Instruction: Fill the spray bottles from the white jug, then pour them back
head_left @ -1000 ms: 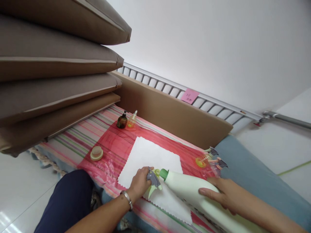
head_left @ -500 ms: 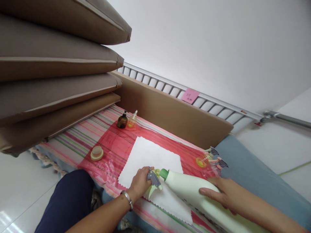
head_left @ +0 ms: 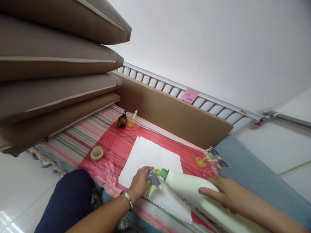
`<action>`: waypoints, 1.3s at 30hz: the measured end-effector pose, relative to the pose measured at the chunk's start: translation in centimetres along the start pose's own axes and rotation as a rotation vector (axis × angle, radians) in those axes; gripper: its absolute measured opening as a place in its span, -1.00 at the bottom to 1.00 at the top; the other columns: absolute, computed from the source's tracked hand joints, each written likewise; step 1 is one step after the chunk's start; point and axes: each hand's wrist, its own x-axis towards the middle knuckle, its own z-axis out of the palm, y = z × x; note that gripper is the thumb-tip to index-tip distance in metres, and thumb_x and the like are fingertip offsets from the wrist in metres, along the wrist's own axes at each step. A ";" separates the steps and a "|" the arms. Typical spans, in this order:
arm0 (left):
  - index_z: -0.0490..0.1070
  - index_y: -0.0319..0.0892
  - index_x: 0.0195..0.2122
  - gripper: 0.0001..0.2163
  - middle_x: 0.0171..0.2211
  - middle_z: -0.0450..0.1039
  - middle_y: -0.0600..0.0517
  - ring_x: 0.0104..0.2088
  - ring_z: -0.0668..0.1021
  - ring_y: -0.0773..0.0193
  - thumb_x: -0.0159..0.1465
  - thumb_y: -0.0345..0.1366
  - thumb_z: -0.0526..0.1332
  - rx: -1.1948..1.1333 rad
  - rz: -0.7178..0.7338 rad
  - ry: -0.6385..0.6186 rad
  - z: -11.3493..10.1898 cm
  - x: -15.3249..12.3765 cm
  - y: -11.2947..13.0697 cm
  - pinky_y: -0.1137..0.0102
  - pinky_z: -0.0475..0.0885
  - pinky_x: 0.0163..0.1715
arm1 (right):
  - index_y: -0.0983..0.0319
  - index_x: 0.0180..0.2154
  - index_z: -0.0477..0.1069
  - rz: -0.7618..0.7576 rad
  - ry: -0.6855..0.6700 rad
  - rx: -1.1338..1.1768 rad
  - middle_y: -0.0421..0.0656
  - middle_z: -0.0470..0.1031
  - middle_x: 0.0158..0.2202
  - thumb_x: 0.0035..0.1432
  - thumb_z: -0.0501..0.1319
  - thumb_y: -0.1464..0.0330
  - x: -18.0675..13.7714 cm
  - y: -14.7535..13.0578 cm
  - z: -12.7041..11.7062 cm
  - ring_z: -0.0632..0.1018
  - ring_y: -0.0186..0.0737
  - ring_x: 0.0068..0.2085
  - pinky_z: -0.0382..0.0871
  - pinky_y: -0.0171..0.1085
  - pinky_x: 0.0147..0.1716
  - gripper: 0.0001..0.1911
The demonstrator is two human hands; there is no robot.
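Note:
My left hand point(head_left: 140, 182) is closed around a grey and light green trigger spray head point(head_left: 153, 178). Just behind it shows part of a small clear bottle with yellow in it point(head_left: 156, 171), mostly hidden. A large pale green bottle point(head_left: 187, 186) lies tilted in my right hand point(head_left: 222, 194), fingers wrapped over its body. Its green neck point(head_left: 164, 174) meets the small bottle's side; whether they touch or liquid flows I cannot tell. Beneath both is a white cloth with zigzag edges point(head_left: 150, 152). A round pale cap point(head_left: 97, 152) lies to the left.
A dark brown pump bottle point(head_left: 122, 121) and a clear spray bottle point(head_left: 132, 120) stand at the back. More clear bottles with trigger heads point(head_left: 202, 161) are at right on red plastic sheeting point(head_left: 110, 139). Stacked brown cushions point(head_left: 60, 68) rise at left; a brown board point(head_left: 170, 110) stands behind.

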 end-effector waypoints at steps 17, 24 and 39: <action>0.31 -0.18 0.06 -0.43 0.04 0.38 -0.04 0.03 0.38 0.15 -0.05 -0.52 0.10 -0.013 0.005 0.003 0.0 0.0 -0.2 0.34 0.24 0.05 | 0.35 -0.30 0.39 -0.008 -0.001 0.005 0.01 0.50 -0.47 0.15 -0.01 0.13 -0.4 -0.4 -0.3 0.51 -0.11 -0.53 0.28 -0.32 -0.66 -0.58; 0.33 -0.19 0.05 -0.43 0.02 0.40 -0.06 0.03 0.38 0.13 -0.06 -0.53 0.08 -0.033 0.012 0.015 0.1 0.1 -0.1 0.31 0.24 0.05 | 0.30 -0.28 0.38 0.016 -0.004 0.014 -0.03 0.50 -0.47 0.12 -0.01 0.09 0.4 0.5 0.2 0.50 -0.17 -0.56 0.28 -0.34 -0.69 -0.57; 0.36 -0.16 0.03 -0.42 -0.01 0.43 -0.04 -0.01 0.42 0.13 -0.09 -0.55 0.09 -0.116 0.020 0.035 0.6 0.6 -1.5 0.31 0.26 0.03 | 0.18 -0.59 0.29 0.002 0.137 0.459 -0.25 0.32 -0.71 -0.02 0.06 -0.12 0.7 5.1 6.3 0.42 -0.21 -0.63 0.35 -0.26 -0.50 -0.50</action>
